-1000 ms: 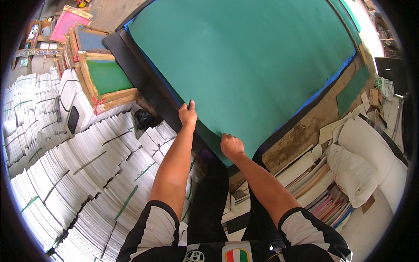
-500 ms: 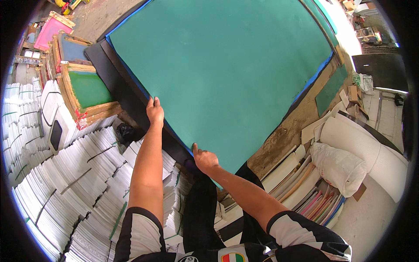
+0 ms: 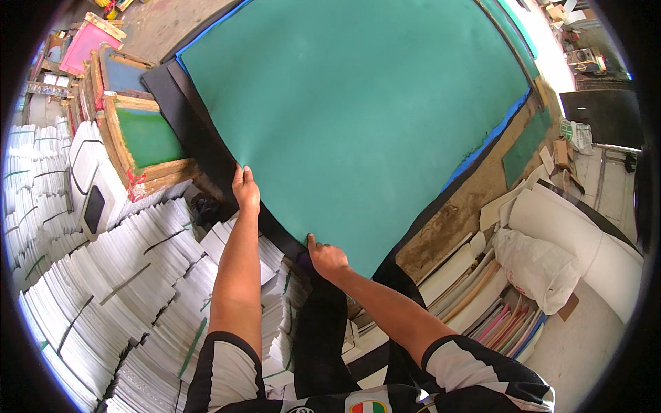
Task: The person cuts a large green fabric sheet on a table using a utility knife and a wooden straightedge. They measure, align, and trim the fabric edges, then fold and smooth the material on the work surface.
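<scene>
A large green sheet [image 3: 365, 124] spreads over a blue layer [image 3: 492, 141], which shows as a strip along the right edge. My left hand [image 3: 246, 191] pinches the sheet's left edge, fingers together. Lower down, closer to the near corner, my right hand [image 3: 328, 261] grips the same edge, one digit lying on top and the others curled, partly hidden. Beneath the sheet, a black layer [image 3: 196, 124] sticks out on the left side.
Bundled stacks of white sheets [image 3: 131, 275] fill the left. Wood-framed screens [image 3: 148, 138] lean beyond them, with a phone [image 3: 93, 210] on a white stack. To the right are a white sack [image 3: 537, 268], a large white roll [image 3: 578, 237] and filed coloured sheets [image 3: 506, 323].
The green sheet has shifted slightly toward me and left over the blue layer, both hands moving with it. More blue shows on the right, less along the near left edge.
</scene>
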A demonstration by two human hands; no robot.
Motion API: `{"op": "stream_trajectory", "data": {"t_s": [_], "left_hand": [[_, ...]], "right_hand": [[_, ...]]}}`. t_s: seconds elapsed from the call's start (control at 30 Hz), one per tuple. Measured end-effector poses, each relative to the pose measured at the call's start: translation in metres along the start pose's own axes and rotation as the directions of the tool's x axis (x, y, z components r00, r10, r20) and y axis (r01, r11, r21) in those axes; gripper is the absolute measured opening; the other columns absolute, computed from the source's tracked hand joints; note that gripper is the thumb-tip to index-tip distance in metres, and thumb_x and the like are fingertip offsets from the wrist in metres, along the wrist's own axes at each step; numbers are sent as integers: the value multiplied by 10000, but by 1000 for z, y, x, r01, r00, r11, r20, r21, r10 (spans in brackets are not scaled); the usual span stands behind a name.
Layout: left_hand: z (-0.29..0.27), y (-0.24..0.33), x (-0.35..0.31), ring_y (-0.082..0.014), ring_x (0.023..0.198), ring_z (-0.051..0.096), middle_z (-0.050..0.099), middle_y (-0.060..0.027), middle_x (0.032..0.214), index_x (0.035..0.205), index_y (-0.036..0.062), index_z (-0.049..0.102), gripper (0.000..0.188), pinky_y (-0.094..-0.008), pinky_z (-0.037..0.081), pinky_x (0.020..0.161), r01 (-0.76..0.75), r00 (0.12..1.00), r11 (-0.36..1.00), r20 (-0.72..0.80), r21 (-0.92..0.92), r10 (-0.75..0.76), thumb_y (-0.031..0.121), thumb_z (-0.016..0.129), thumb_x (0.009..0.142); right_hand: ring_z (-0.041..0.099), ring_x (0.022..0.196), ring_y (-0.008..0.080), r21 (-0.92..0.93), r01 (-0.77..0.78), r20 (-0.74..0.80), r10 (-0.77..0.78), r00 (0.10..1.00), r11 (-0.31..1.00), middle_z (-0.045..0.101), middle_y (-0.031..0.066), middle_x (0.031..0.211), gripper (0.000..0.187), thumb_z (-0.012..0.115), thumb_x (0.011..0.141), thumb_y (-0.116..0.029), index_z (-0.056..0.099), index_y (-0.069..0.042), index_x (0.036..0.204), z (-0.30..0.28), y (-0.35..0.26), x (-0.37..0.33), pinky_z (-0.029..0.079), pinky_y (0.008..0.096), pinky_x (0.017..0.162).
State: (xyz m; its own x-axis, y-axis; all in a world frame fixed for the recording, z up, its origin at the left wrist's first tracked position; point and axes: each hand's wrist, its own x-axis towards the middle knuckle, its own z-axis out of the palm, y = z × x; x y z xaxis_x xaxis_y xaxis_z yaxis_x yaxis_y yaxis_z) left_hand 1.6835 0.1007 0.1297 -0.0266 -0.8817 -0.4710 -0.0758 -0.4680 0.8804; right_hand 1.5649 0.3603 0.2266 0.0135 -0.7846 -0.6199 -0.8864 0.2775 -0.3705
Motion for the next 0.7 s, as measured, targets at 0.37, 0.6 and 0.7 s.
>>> {"op": "stream_trajectory", "data": {"t_s": [0.37, 0.6, 0.7], "left_hand": [[-4, -71, -25, -149, 793, 589, 672, -60, 945, 1165, -20, 687, 382, -348, 501, 694, 282, 955, 948, -139, 146, -262, 333, 677, 1020], [27, -132, -68, -154, 804, 585, 594, -3, 842, 988, 38, 646, 339, -378, 520, 636, 477, 878, 867, -108, 145, -466, 373, 705, 991], [19, -188, -73, -147, 766, 489, 549, -13, 838, 948, 14, 597, 336, -351, 476, 720, 477, 879, 847, -130, 234, -460, 325, 716, 987]], "right_hand": [[730, 1019, 344, -63, -46, 111, 53, 992, 997, 697, 188, 1182, 569, 535, 971, -113, 406, 20, 1508, 28, 20, 28, 633, 463, 757], [670, 1140, 351, -161, -69, 199, 101, 975, 985, 621, 192, 1312, 623, 582, 973, -174, 374, -28, 1542, 72, 65, 40, 591, 496, 893], [657, 1164, 370, -109, -118, 294, 145, 945, 987, 613, 203, 1324, 657, 621, 965, -250, 383, -40, 1539, 91, 80, 38, 578, 509, 913]]}}
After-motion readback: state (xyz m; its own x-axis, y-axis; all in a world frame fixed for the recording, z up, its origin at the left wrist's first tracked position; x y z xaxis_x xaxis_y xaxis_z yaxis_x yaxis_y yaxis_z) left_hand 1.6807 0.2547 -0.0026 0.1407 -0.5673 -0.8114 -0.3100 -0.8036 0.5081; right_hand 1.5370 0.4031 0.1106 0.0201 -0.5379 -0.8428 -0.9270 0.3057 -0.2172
